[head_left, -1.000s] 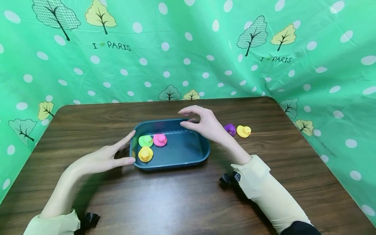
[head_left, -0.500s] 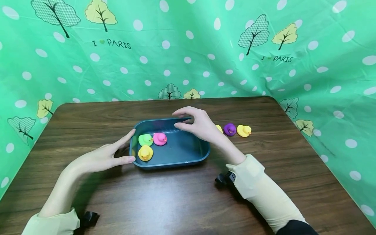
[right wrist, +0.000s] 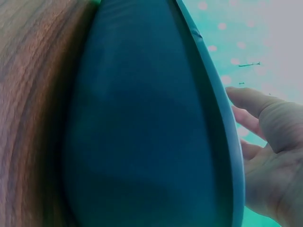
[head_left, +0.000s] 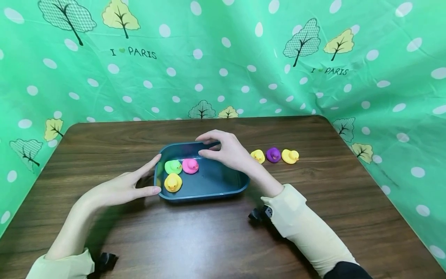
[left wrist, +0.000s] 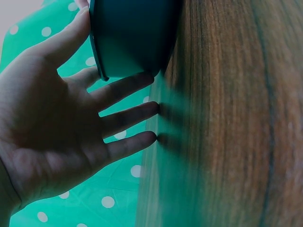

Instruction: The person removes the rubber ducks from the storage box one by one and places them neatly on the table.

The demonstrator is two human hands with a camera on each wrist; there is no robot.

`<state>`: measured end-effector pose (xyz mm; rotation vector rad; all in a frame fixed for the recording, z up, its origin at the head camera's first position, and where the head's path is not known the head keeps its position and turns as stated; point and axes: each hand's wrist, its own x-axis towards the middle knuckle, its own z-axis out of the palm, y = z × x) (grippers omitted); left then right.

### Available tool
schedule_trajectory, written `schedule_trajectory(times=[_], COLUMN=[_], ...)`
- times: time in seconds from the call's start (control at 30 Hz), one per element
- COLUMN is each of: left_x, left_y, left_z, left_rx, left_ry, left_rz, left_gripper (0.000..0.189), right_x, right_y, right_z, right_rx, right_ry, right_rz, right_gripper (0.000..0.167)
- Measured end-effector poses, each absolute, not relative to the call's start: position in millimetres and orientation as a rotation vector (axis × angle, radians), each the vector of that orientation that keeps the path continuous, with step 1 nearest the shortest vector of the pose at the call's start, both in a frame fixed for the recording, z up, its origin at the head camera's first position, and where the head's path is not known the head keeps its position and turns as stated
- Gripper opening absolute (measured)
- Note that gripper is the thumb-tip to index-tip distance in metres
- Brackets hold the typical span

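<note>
A dark blue tray (head_left: 209, 196) holds three rubber ducks at its left end: a green duck (head_left: 172, 167), a pink duck (head_left: 189, 166) and a yellow duck (head_left: 173, 183). My left hand (head_left: 122, 188) touches the tray's left end, thumb and index finger spread along its rim. In the left wrist view, this hand's (left wrist: 61, 109) other fingers stretch out straight beneath the rim. Over the tray's right half is my right hand (head_left: 228, 151), its fingers slightly bent and nothing seen between them. In the right wrist view, the tray's wall hides part of that hand (right wrist: 274, 142).
To the right of the tray, a yellow duck (head_left: 258, 156), a purple duck (head_left: 273, 155) and another yellow duck (head_left: 290, 156) sit in a row on the brown wooden table (head_left: 195, 240). Behind the table hangs a green curtain (head_left: 223, 54) with white dots and trees.
My right hand has moved left over the tray, bringing the nearest yellow duck on the table into sight. My left hand and the ducks in the tray have kept their places.
</note>
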<state>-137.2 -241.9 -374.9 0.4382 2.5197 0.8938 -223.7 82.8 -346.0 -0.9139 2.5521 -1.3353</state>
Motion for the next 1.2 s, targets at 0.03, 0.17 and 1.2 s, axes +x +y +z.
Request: schedule_trajectory(times=[0.03,0.17,1.2], left_x=[-137.3,-137.6,-135.9], left_y=[-241.8,-241.6,-241.7], left_z=[-375.1,-375.3,-372.9], left_rx=[0.439,0.443,0.431], left_ry=[2.518,2.513,2.505], left_rz=[0.898,0.902,0.897], left_gripper=[0.093,0.093,0.092], right_x=[-223.5,-223.5,-219.4], right_y=[81.7,77.4,53.9], right_z=[-346.3,-347.5,-365.2], right_rx=[-0.916,-0.918,-0.856], right_ry=[2.55,2.547,2.545], right_rz=[-1.332,-1.316,-1.098], right_gripper=[0.038,0.038,0.035])
